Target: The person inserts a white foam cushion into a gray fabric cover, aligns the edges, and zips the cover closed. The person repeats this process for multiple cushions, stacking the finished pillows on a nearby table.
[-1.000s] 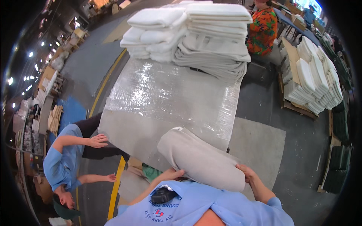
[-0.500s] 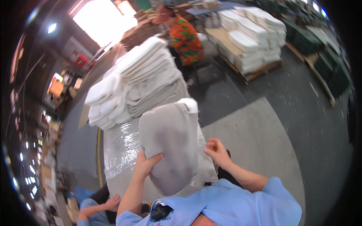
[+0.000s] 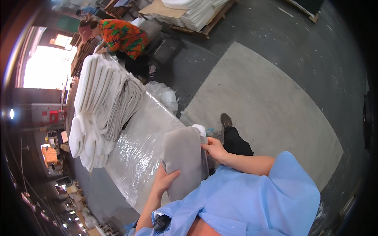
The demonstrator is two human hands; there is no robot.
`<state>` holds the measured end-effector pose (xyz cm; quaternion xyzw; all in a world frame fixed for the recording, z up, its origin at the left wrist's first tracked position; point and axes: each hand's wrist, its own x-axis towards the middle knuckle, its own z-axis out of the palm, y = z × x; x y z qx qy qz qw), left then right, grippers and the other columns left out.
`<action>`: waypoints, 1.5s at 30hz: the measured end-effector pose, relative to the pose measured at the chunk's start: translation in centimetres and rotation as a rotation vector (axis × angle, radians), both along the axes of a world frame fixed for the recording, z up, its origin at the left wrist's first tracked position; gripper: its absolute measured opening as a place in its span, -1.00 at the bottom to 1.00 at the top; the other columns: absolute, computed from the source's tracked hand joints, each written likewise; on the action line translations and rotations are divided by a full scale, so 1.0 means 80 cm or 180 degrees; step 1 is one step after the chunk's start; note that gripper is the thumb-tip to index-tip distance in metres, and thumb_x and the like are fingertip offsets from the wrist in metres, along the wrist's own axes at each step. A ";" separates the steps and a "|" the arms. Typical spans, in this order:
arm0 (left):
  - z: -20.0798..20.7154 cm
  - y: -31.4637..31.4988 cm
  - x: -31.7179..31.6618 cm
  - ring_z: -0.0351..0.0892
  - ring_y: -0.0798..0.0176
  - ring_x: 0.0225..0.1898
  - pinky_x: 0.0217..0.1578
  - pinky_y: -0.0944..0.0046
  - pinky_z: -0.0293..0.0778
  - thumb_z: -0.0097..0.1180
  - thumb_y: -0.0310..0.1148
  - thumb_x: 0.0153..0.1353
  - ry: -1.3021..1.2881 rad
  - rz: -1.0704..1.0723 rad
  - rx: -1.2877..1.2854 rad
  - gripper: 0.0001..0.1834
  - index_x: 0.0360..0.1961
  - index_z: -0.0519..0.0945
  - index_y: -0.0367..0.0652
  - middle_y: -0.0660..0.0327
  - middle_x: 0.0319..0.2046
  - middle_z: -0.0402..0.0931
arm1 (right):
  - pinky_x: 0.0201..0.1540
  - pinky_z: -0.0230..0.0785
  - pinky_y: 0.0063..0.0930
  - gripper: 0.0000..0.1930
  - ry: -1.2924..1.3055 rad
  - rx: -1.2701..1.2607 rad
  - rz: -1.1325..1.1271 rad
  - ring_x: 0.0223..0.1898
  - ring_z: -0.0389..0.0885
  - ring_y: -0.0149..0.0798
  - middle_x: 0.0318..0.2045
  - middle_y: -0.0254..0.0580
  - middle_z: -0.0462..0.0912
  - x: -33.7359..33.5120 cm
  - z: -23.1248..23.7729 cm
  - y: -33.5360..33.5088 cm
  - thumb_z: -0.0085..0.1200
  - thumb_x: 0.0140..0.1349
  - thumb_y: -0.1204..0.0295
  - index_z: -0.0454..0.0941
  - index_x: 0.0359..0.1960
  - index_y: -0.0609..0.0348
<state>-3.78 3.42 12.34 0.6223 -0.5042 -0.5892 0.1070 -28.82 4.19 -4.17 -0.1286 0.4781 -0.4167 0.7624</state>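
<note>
A grey fabric-covered cushion [image 3: 183, 153] stands tilted in front of me, close to my body. White padding [image 3: 199, 129] pokes out at its far right corner. My left hand [image 3: 165, 180] is closed on the left side of the cushion, thumb over the top face and the other fingers hidden beneath. At the right edge, my right hand [image 3: 214, 148] pinches a small grey flap [image 3: 203, 140] of the cover between thumb and fingers. Under the cushion lies a work surface [image 3: 138, 147] wrapped in shiny clear plastic.
Folded grey covers [image 3: 124, 102] and stacked white pads [image 3: 92, 106] sit on the surface's far left. Beyond them a person in an orange patterned shirt [image 3: 124, 37] bends over. A plastic bag [image 3: 163, 94] lies beside the surface. A pallet [image 3: 206, 29] holds white pads.
My view has turned to the right. My right hand, apart from the cushion before, has come to its right edge and pinches the cover. My left hand still holds the left side.
</note>
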 end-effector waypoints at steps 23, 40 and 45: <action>-0.136 -0.253 -0.254 0.75 -0.17 -0.12 -0.03 -0.03 0.59 0.25 -0.25 0.27 -0.1262 -0.4209 -0.0155 -0.70 -0.13 0.79 -0.25 -0.14 -0.22 0.75 | -0.21 0.29 -0.53 -0.78 0.0435 0.0255 -0.1041 -0.29 0.38 -0.54 -0.37 -0.49 0.54 -0.003 -0.039 0.007 0.06 0.58 0.32 0.65 -0.16 0.20; -0.176 -0.256 -0.272 0.68 0.22 -0.35 -0.25 0.16 0.56 0.36 -0.30 0.16 -0.1258 -0.4056 0.1152 -0.77 -0.29 0.80 -0.27 0.07 -0.44 0.73 | -0.29 0.37 -0.40 -0.72 0.0754 -0.0103 -0.1063 -0.39 0.47 -0.46 -0.48 -0.42 0.52 -0.009 -0.047 0.012 0.04 0.57 0.24 0.64 -0.18 0.19; -0.179 -0.256 -0.261 0.58 0.31 -0.42 -0.35 0.17 0.51 0.40 -0.24 0.19 -0.1174 -0.4068 0.1008 -0.75 -0.30 0.80 -0.24 0.21 -0.48 0.69 | -0.31 0.34 -0.44 -0.73 0.0546 0.0165 -0.1058 -0.38 0.42 -0.52 -0.46 -0.44 0.51 -0.002 -0.046 0.010 0.03 0.58 0.25 0.64 -0.17 0.18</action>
